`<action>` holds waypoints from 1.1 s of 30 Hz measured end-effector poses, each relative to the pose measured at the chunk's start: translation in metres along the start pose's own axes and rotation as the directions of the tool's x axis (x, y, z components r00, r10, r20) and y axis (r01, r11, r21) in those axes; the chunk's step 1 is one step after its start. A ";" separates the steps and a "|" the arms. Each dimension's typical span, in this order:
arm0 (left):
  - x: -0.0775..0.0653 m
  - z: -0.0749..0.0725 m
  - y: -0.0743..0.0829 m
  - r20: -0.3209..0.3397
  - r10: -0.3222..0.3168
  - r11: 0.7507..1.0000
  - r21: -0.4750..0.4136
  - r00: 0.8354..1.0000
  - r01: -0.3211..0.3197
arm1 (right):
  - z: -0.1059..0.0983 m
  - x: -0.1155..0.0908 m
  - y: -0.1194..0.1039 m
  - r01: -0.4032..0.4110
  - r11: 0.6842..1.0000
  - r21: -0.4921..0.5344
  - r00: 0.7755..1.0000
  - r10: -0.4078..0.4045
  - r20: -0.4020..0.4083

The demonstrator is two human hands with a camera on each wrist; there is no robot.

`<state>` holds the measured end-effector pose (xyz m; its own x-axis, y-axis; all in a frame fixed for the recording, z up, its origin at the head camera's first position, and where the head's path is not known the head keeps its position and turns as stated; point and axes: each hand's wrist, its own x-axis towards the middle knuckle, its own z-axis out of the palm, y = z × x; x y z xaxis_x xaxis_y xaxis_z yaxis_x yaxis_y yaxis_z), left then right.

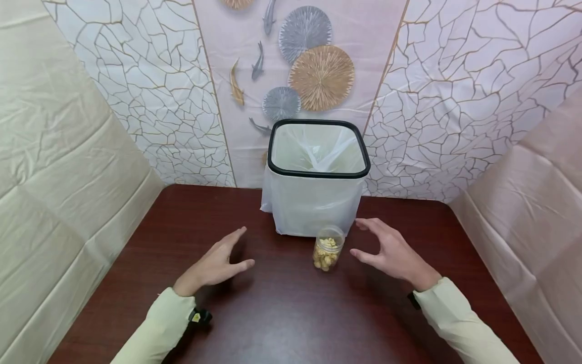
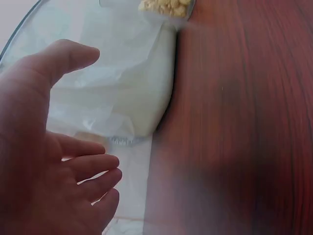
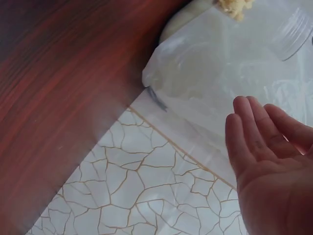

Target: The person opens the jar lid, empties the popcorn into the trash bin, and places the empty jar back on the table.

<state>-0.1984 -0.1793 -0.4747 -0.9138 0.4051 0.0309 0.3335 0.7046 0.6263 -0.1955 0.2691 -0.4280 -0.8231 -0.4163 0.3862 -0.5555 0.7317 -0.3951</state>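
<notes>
A clear jar [image 1: 328,248] partly filled with pale yellow, lumpy pieces stands upright on the table, just in front of a white trash bin [image 1: 313,202]. To its right, my right hand [image 1: 393,253] hovers with fingers spread and the thumb apart, not touching it. My left hand [image 1: 215,265] is off to the left of the jar, thumb and fingers apart, holding nothing. In the left wrist view the pale pieces [image 2: 166,7] show at the top edge. The right wrist view catches the jar's threaded rim [image 3: 292,36] beyond my fingers. No lid is visible on the jar.
The bin has a black rim [image 1: 318,175] and a thin plastic liner [image 1: 291,144] folded over it. It stands at the back of the dark reddish table [image 1: 273,313]. Patterned cloth [image 1: 173,91] hangs behind, with beige cloth walls [image 1: 59,202] at both sides.
</notes>
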 end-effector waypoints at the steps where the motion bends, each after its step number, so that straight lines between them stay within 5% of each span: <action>1: 0.001 0.002 0.002 -0.009 0.003 1.000 -0.009 1.000 -0.003 | 0.000 0.001 -0.001 0.002 1.000 0.008 1.000 -0.002 -0.004; 12: 0.023 0.036 0.026 -0.108 0.074 0.989 -0.122 0.991 -0.087 | 0.014 0.012 -0.011 -0.011 0.996 0.083 1.000 0.010 0.015; 22: 0.048 0.055 0.050 -0.095 0.111 0.953 -0.274 0.989 -0.133 | 0.025 0.022 -0.017 0.040 0.995 0.089 0.999 -0.038 -0.022; 33: 0.078 0.092 0.072 -0.089 0.184 0.900 -0.385 0.979 -0.204 | 0.034 0.028 -0.018 0.049 0.994 0.095 0.999 -0.049 -0.007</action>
<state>-0.2246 -0.0430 -0.4984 -0.8537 0.4743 0.2151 0.3977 0.3270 0.8573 -0.2125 0.2258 -0.4388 -0.7944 -0.4477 0.4106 -0.6038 0.6559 -0.4531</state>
